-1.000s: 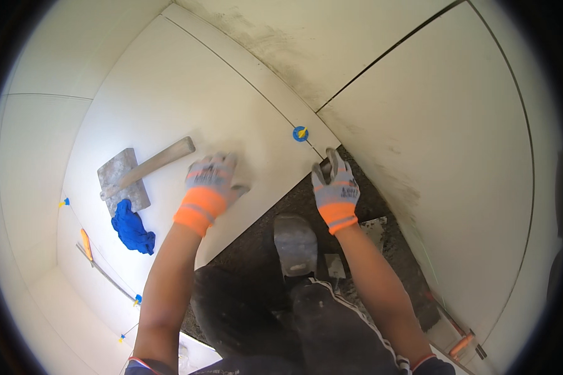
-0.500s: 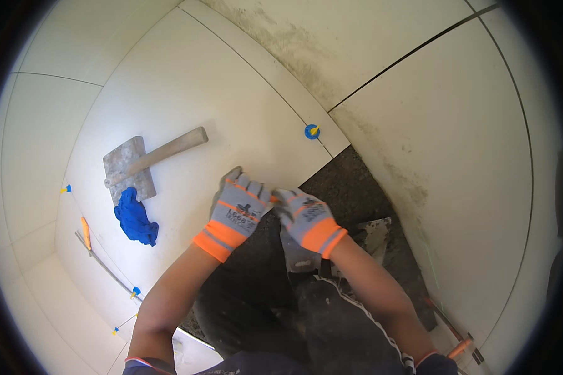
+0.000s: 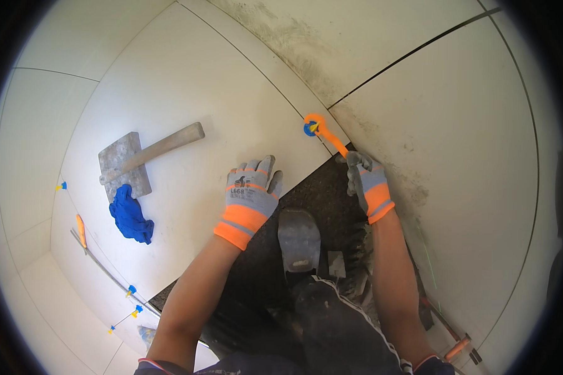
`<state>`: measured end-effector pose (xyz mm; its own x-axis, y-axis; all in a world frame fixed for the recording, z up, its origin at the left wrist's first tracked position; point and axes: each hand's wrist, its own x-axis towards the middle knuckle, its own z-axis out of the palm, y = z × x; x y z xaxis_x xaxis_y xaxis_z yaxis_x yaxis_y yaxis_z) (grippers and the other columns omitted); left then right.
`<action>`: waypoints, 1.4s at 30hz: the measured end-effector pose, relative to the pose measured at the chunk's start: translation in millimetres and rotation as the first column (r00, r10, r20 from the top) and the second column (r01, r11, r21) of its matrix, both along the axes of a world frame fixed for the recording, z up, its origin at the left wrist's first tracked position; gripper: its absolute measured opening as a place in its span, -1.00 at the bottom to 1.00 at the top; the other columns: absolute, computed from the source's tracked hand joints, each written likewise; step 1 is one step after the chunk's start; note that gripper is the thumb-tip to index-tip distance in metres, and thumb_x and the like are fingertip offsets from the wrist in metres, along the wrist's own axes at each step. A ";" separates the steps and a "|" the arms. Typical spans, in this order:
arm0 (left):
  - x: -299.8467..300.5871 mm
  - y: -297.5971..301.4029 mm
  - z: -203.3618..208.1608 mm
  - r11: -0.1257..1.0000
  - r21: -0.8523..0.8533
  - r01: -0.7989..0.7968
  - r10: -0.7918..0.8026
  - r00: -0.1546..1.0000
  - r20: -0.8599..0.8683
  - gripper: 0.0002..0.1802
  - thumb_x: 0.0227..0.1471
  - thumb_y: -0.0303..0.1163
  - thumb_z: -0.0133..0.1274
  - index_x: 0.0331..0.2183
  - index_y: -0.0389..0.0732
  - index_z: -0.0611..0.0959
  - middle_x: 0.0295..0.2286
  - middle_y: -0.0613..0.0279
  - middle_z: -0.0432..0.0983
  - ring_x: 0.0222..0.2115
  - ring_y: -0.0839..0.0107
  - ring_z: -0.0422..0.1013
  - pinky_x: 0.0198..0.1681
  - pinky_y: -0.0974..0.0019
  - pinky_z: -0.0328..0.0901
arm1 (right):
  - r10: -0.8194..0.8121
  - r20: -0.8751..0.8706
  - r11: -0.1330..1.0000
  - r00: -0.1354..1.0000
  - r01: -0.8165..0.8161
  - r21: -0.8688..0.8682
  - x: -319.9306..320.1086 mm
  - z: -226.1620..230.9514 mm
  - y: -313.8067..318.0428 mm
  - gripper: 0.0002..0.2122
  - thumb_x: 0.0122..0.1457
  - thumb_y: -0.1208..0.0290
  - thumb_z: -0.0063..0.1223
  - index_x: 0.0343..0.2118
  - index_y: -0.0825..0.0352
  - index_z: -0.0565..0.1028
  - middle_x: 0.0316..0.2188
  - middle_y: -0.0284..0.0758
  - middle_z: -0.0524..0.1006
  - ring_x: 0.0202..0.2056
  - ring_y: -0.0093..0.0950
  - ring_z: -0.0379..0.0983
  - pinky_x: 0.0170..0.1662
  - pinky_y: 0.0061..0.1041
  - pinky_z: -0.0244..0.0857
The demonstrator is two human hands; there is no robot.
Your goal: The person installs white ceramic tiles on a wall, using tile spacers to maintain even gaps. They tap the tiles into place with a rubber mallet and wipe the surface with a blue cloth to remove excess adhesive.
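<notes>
An orange plastic spanner (image 3: pixel 336 141) is gripped at its lower end by my gloved right hand (image 3: pixel 368 177). The spanner's hooked head lies over a blue and yellow tile leveling clip (image 3: pixel 311 129), which sits on the joint between two pale floor tiles. My left hand (image 3: pixel 253 185), in a grey and orange glove, rests flat near the edge of the large pale tile (image 3: pixel 213 94), fingers stretched out and nothing held. Left of it on the tile lie a mallet (image 3: pixel 159 150) with a square grey head and a crumpled blue cloth (image 3: pixel 130 215).
Dark rough ground (image 3: pixel 328 187) shows beyond the tile edge, with my shoe (image 3: pixel 299 240) on it. Pale tiled walls rise at the right and left. More leveling clips (image 3: pixel 131 290) line the left joints, near an orange-handled tool (image 3: pixel 81 231). Another orange-handled tool (image 3: pixel 460 347) lies lower right.
My hands were together at the tile edge and have moved apart. The right hand went right and up, bringing the orange spanner onto the clip; the left flattened on the tile.
</notes>
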<state>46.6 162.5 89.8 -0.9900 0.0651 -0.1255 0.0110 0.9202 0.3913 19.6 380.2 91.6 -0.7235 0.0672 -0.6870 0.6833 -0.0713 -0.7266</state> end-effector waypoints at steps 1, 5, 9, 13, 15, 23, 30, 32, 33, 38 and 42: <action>1.4 0.9 -2.1 1.000 0.004 -0.007 0.007 1.000 0.004 -0.68 -0.15 -0.29 0.03 -0.25 -0.12 0.51 -0.40 0.21 0.46 -0.32 0.25 0.35 -0.17 0.25 0.16 | -0.020 0.019 1.000 1.000 0.020 0.002 -2.8 0.1 -2.3 -0.71 0.08 0.25 -0.01 -0.31 0.44 0.40 -0.77 -0.51 0.19 -0.79 -0.68 0.07 -0.72 -0.62 0.01; 2.0 5.3 -7.6 0.998 0.035 -0.050 0.048 0.998 0.033 -0.69 -0.13 -0.25 0.02 -0.27 -0.11 0.52 -0.39 0.20 0.45 -0.32 0.24 0.35 -0.15 0.25 0.17 | -0.381 0.027 0.922 0.924 0.378 0.087 -7.4 -3.4 -21.0 -0.80 0.01 0.38 0.08 -0.36 0.38 0.39 -0.75 -0.50 0.23 -0.79 -0.66 0.10 -0.70 -0.61 0.07; -3.6 13.5 -11.8 0.995 0.051 -0.088 0.083 0.993 0.086 -0.70 -0.11 -0.21 -0.01 -0.28 -0.10 0.52 -0.39 0.20 0.45 -0.31 0.22 0.34 -0.15 0.24 0.18 | -0.656 -0.023 0.754 0.754 0.656 -0.003 -10.2 -14.1 -36.4 -0.81 -0.04 0.44 0.14 -0.41 0.34 0.37 -0.71 -0.43 0.33 -0.75 -0.59 0.24 -0.62 -0.58 0.26; -16.5 22.6 -15.4 0.990 0.069 -0.124 0.112 0.981 0.160 -0.71 -0.11 -0.21 -0.02 -0.30 -0.11 0.52 -0.39 0.19 0.45 -0.31 0.22 0.34 -0.16 0.24 0.19 | -0.665 -0.046 0.747 0.746 0.665 -0.017 -10.8 -18.6 -38.5 -0.78 -0.06 0.43 0.15 -0.39 0.36 0.37 -0.60 -0.31 0.43 -0.65 -0.49 0.39 -0.54 -0.55 0.38; -24.2 25.7 -15.9 0.985 0.092 -0.147 0.132 0.980 0.150 -0.72 -0.10 -0.21 -0.02 -0.30 -0.12 0.53 -0.39 0.18 0.45 -0.31 0.21 0.35 -0.17 0.24 0.20 | -0.663 -0.045 0.748 0.747 0.664 0.006 -9.9 -16.3 -37.0 -0.77 -0.06 0.42 0.16 -0.39 0.37 0.37 -0.55 -0.26 0.45 -0.61 -0.46 0.42 -0.53 -0.56 0.39; -71.2 32.2 -19.2 0.893 0.313 -0.324 0.264 0.939 0.219 -0.75 -0.08 -0.30 -0.03 -0.28 -0.12 0.55 -0.47 0.14 0.50 -0.47 0.30 0.42 -0.38 0.30 0.28 | -0.609 0.054 0.792 0.791 0.610 -0.006 -9.6 -9.8 -31.5 -0.72 -0.08 0.41 0.17 -0.35 0.43 0.36 -0.47 -0.24 0.44 -0.50 -0.45 0.44 -0.47 -0.54 0.37; -105.7 38.8 -34.8 0.732 0.432 -0.527 0.227 0.786 0.574 -0.76 -0.16 -0.28 0.05 -0.38 -0.19 0.60 -0.54 0.10 0.50 -0.53 0.27 0.41 -0.39 0.31 0.29 | -0.614 0.154 0.718 0.774 0.628 -0.299 -4.8 -20.8 -27.6 -0.71 0.00 0.29 0.10 -0.26 0.30 0.35 -0.39 -0.38 0.39 -0.36 -0.54 0.35 -0.33 -0.59 0.27; -108.3 39.3 -37.3 0.743 0.435 -0.509 0.215 0.797 0.564 -0.77 -0.17 -0.30 0.05 -0.41 -0.20 0.60 -0.57 0.10 0.49 -0.57 0.30 0.39 -0.44 0.32 0.28 | -0.579 0.149 0.732 0.802 0.591 -0.338 -2.9 -21.7 -26.3 -0.75 0.02 0.26 0.06 -0.28 0.27 0.37 -0.41 -0.41 0.38 -0.39 -0.55 0.33 -0.35 -0.62 0.25; -108.5 39.3 -37.3 0.746 0.429 -0.510 0.216 0.793 0.569 -0.78 -0.17 -0.30 0.06 -0.42 -0.21 0.60 -0.59 0.10 0.49 -0.60 0.32 0.38 -0.46 0.32 0.28 | -0.572 0.154 0.732 0.806 0.586 -0.347 -2.2 -21.5 -25.3 -0.76 0.04 0.25 0.04 -0.28 0.25 0.38 -0.42 -0.43 0.38 -0.41 -0.56 0.32 -0.36 -0.64 0.24; -107.1 37.3 -27.0 0.692 0.475 -0.544 0.204 0.778 0.594 -0.82 -0.13 -0.41 0.03 -0.40 -0.24 0.58 -0.57 0.21 0.49 -0.64 0.45 0.34 -0.55 0.40 0.25 | -0.396 0.095 0.842 0.913 0.402 -0.361 3.3 -12.5 -13.9 -0.81 0.05 0.37 -0.03 -0.29 0.32 0.39 -0.43 -0.30 0.43 -0.42 -0.51 0.39 -0.39 -0.58 0.32; -113.0 36.3 -14.0 0.783 0.518 -0.345 0.036 0.856 0.516 -0.81 -0.10 -0.43 -0.01 -0.35 -0.24 0.57 -0.49 0.26 0.50 -0.63 0.52 0.34 -0.56 0.46 0.26 | 0.039 0.123 0.985 0.992 -0.017 -0.174 12.3 0.1 -12.5 -0.73 0.07 0.35 -0.03 -0.23 0.42 0.36 -0.35 -0.15 0.45 -0.34 -0.40 0.44 -0.35 -0.52 0.35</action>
<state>-66.5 198.8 75.9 -0.8211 0.0933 -0.5631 -0.4593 0.4776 0.7490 31.8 367.7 91.7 -0.6307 -0.0789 -0.7720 0.7718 -0.1673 -0.6134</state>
